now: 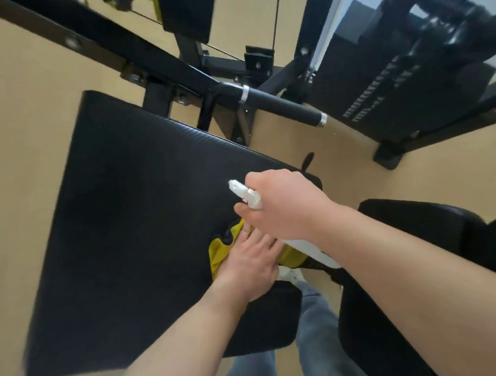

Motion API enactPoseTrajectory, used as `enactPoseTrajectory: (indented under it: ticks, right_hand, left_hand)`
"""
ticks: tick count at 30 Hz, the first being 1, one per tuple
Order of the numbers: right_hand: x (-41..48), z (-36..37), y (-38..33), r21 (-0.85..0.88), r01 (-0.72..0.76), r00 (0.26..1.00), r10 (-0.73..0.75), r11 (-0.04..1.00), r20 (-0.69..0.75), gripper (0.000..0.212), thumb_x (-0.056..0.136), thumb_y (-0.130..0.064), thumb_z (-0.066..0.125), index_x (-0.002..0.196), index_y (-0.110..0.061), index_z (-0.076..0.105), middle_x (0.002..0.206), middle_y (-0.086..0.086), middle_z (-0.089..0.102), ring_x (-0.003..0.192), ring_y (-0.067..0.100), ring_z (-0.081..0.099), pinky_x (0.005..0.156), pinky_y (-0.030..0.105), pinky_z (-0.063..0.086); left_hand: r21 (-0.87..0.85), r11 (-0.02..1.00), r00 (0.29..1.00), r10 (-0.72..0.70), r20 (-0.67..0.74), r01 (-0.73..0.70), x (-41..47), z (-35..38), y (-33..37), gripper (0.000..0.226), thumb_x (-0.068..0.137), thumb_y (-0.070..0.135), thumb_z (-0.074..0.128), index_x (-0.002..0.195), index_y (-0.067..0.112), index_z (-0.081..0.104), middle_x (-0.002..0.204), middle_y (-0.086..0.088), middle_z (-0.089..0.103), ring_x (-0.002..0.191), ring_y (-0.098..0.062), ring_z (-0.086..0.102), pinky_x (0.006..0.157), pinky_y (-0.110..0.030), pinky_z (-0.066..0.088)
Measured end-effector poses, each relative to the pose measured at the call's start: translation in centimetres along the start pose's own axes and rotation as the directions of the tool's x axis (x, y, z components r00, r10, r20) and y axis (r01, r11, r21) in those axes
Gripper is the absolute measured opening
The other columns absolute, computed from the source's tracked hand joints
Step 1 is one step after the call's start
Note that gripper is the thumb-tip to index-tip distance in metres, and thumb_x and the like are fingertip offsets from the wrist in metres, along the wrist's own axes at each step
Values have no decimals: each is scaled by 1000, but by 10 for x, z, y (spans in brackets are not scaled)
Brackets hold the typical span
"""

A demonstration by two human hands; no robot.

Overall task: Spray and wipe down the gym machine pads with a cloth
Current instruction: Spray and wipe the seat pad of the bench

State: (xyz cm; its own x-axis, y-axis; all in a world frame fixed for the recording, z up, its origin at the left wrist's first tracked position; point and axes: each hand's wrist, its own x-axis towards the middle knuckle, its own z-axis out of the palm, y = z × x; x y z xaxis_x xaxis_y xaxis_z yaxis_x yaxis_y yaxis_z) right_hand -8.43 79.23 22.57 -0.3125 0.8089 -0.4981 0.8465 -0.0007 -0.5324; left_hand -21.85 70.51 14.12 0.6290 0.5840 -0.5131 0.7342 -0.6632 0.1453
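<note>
A large black ribbed pad point(129, 229) of the gym machine fills the middle of the head view, tilted across the frame above a tan floor point(10, 150). The left hand point(248, 266) lies flat near the pad's right edge, fingers fairly straight and close together, pressing a yellow cloth point(218, 251) against the surface. The cloth shows on both sides of the hand, bunched under the fingers.

Just above it, the right hand point(281, 205) is wrapped around the neck of a white spray bottle point(247, 194), index finger at the trigger. The nozzle points up and left over the pad, and the bottle's body angles down toward the wrist.

A second black pad point(411, 232) sits to the right, apart from the first. Between them, blue jeans point(315, 333) show below. Beyond the large pad runs a black handle point(284, 105) with chrome rings, and farther right a weight stack point(383, 96) — blurred.
</note>
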Motion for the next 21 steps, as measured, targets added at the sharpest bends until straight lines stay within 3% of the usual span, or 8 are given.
enactPoseTrajectory:
  ticks: [2,7,9,12,15,21]
  right_hand:
    - [8,1,-4,8,-7,1000,7,1000,12,27,98,-55,58,104,-30,50,88,-9,57,78,13,59,70,36,54]
    - [18,-1,-3,53,-156,987,158,986,-38,29,101,-51,56,86,-26,49,80,-8,56,70,12,55,58,29,43]
    - [20,-3,-4,84,-181,983,182,980,-1,29,100,-53,57,93,-25,51,81,-10,55,72,12,55,58,28,43]
    - [22,-6,-14,139,-158,986,148,978,80,29,98,-54,61,109,-31,47,87,-15,52,74,8,53,57,25,40]
    - [25,-6,-27,159,-133,990,123,978,73,28,97,-51,61,108,-26,58,89,-9,58,76,10,58,59,26,44]
    - [28,-3,-41,39,-51,989,45,998,140,32,93,-56,67,107,-32,52,88,-10,57,74,10,56,58,28,46]
  left_hand:
    - [37,999,999,18,-43,-16,-12,13,-3,64,99,42,44,155,14,34,162,-9,34,152,-33,14,124,-49,-13]
    - [38,999,991,-29,-130,35,-32,35,-10,75,90,48,54,157,19,37,169,-9,12,158,-30,5,127,-52,-2]
    - [12,998,986,-55,-156,57,-39,38,-11,76,89,48,52,159,22,35,170,-8,9,158,-29,3,127,-51,-4]
    - [2,996,979,-87,-184,89,-49,46,-15,76,87,49,49,158,24,35,170,-7,12,158,-28,5,127,-50,-5]
    - [10,993,973,-116,-198,121,-60,47,-18,77,86,49,50,158,25,36,170,-8,15,158,-28,9,127,-51,0]
    - [-6,982,956,-183,-231,186,-84,52,-23,77,89,50,50,160,26,32,171,-7,13,158,-28,8,126,-53,8]
